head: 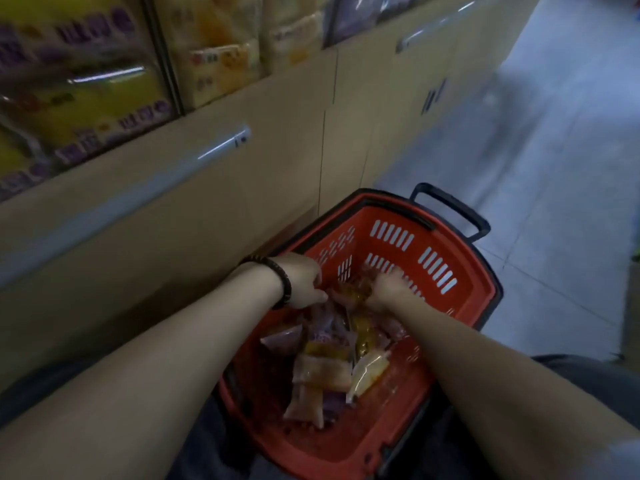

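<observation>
A red plastic shopping basket (460, 282) with a black handle (450, 206) stands on the floor in front of me. Several small snack packets (325, 368), purple, orange and clear, lie in a heap inside it. Both my hands reach down into the basket. My left hand (304, 282), with a dark bead bracelet on the wrist, curls its fingers down onto the packets at the far end. My right hand (391, 285) grips an orange packet (353, 292) beside it. The picture is blurred, so the fingertips are hard to make out.
A beige cabinet front (207, 209) with metal handles runs along the left, close to the basket. Above it, shelves hold yellow and purple snack packs (86, 98). Grey tiled floor (554, 168) stretches away on the right. My dark trousers frame the basket's near end.
</observation>
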A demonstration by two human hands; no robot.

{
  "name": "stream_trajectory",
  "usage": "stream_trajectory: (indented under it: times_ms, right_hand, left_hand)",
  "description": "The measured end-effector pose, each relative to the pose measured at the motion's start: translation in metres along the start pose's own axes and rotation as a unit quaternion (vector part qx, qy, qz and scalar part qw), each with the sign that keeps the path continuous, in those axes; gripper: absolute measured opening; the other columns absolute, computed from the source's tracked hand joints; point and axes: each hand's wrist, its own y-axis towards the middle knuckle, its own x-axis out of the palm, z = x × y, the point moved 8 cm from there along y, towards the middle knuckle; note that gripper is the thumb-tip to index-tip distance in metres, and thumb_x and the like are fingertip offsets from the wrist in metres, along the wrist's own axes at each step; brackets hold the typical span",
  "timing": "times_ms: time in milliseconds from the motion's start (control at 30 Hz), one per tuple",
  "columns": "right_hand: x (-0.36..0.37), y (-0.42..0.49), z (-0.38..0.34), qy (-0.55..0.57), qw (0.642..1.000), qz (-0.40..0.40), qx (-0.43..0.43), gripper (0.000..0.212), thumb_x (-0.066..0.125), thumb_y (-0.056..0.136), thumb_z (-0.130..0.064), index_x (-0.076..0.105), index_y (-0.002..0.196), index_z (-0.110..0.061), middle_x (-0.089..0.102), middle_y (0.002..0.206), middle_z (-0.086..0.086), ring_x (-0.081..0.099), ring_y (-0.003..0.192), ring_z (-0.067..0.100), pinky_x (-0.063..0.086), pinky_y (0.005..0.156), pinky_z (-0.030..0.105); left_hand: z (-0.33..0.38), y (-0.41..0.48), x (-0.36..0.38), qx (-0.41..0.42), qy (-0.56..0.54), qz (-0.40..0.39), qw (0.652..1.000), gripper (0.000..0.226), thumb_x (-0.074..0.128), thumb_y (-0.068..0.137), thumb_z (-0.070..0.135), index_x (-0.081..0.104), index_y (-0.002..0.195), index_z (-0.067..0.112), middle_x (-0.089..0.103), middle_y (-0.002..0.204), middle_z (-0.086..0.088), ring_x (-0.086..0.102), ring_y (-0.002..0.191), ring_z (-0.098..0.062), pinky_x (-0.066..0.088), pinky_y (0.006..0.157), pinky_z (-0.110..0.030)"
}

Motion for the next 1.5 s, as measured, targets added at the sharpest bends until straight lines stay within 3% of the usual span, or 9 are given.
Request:
stream_trajectory:
  times_ms: [267, 400, 633, 733, 833, 1033, 1133, 1300, 1500]
  right_hand:
    - [0.052, 0.038, -0.016, -0.007, 0.999, -0.028, -0.016, 0.091, 0.045, 0.084, -0.087, 0.008, 0.16, -0.053, -0.009, 0.174, 0.009, -0.011, 0.154, 0.055, 0.006, 0.119, 0.075]
    - [0.068, 0.076, 0.007, 0.055, 0.998, 0.006, 0.033, 0.134, 0.025, 0.04, -0.116, 0.008, 0.159, -0.055, -0.008, 0.174, 0.009, -0.021, 0.152, 0.053, 0.007, 0.114, 0.08]
    - [0.019, 0.036, -0.002, 0.162, 0.986, 0.028, 0.012, 0.107, 0.067, 0.067, -0.09, 0.039, 0.155, -0.038, 0.042, 0.159, 0.013, 0.045, 0.142, 0.041, 0.045, 0.113, 0.044]
    - [-0.015, 0.021, -0.006, 0.049, 0.998, 0.022, -0.029, 0.064, 0.08, 0.088, -0.039, 0.057, 0.145, -0.021, 0.061, 0.136, 0.009, 0.063, 0.122, 0.031, 0.054, 0.1, 0.035]
    - [-0.06, -0.014, -0.03, -0.06, 0.992, 0.039, -0.105, 0.055, 0.076, 0.088, -0.048, 0.064, 0.132, -0.018, 0.066, 0.119, 0.006, 0.066, 0.104, 0.025, 0.056, 0.084, 0.031]
    - [-0.133, -0.128, -0.072, -0.097, 0.931, 0.162, -0.311, 0.047, 0.084, 0.08, -0.038, 0.071, 0.125, -0.027, 0.051, 0.121, 0.002, 0.053, 0.11, 0.021, 0.05, 0.089, 0.032]
    - [-0.147, -0.173, -0.079, -0.015, 0.891, 0.218, -0.399, 0.042, 0.084, 0.081, -0.036, 0.074, 0.121, -0.035, 0.049, 0.133, 0.001, 0.048, 0.121, 0.017, 0.047, 0.099, 0.029]
    - [-0.152, -0.186, -0.095, -0.035, 0.829, 0.305, -0.467, 0.046, 0.086, 0.082, -0.035, 0.071, 0.124, -0.024, 0.045, 0.149, 0.012, 0.041, 0.141, 0.03, 0.046, 0.112, 0.047]
    - [-0.177, -0.188, -0.076, 0.055, 0.836, 0.279, -0.47, 0.089, 0.086, 0.082, -0.035, 0.037, 0.155, -0.046, 0.033, 0.151, -0.008, 0.043, 0.135, 0.008, 0.048, 0.108, 0.024]
  left_hand:
    - [-0.008, 0.0, 0.017, -0.007, 0.028, -0.101, 0.994, 0.048, 0.052, 0.105, 0.05, 0.058, 0.143, 0.021, 0.058, 0.148, -0.002, 0.054, 0.135, -0.022, 0.041, 0.1, -0.026]
    - [-0.005, 0.002, 0.015, -0.005, 0.012, -0.101, 0.995, 0.045, 0.052, 0.105, 0.05, 0.063, 0.137, 0.021, 0.064, 0.139, -0.003, 0.059, 0.128, -0.022, 0.047, 0.103, -0.032]
    - [-0.006, -0.001, 0.003, -0.01, 0.005, -0.094, 0.996, 0.046, 0.049, 0.105, 0.053, 0.065, 0.134, 0.021, 0.065, 0.136, 0.0, 0.061, 0.122, -0.02, 0.051, 0.105, -0.04]
    - [-0.006, -0.004, -0.006, -0.007, -0.008, -0.07, 0.997, 0.046, 0.049, 0.105, 0.054, 0.066, 0.131, 0.021, 0.065, 0.134, 0.002, 0.061, 0.12, -0.02, 0.052, 0.104, -0.04]
    - [-0.017, -0.004, -0.017, -0.03, -0.083, -0.021, 0.996, 0.044, 0.048, 0.103, 0.059, 0.067, 0.121, 0.024, 0.071, 0.115, 0.0, 0.071, 0.097, -0.019, 0.059, 0.088, -0.038]
    - [-0.016, -0.027, -0.024, -0.096, -0.514, 0.013, 0.852, 0.052, 0.037, 0.102, 0.068, 0.06, 0.106, 0.021, 0.064, 0.092, -0.004, 0.073, 0.083, -0.03, 0.063, 0.085, -0.047]
    - [0.002, -0.039, -0.018, -0.064, -0.654, -0.052, 0.752, 0.06, 0.048, 0.098, 0.067, 0.065, 0.103, 0.01, 0.068, 0.074, -0.011, 0.067, 0.057, -0.025, 0.058, 0.057, -0.031]
    - [0.008, -0.041, -0.027, 0.039, -0.696, -0.033, 0.716, 0.056, 0.074, 0.084, 0.043, 0.07, 0.125, 0.005, 0.072, 0.127, -0.021, 0.073, 0.096, -0.026, 0.061, 0.08, -0.035]
    - [0.005, -0.049, -0.039, 0.083, -0.674, 0.011, 0.734, 0.049, 0.074, 0.088, 0.017, 0.064, 0.135, 0.005, 0.07, 0.13, -0.022, 0.066, 0.119, -0.037, 0.054, 0.101, -0.048]
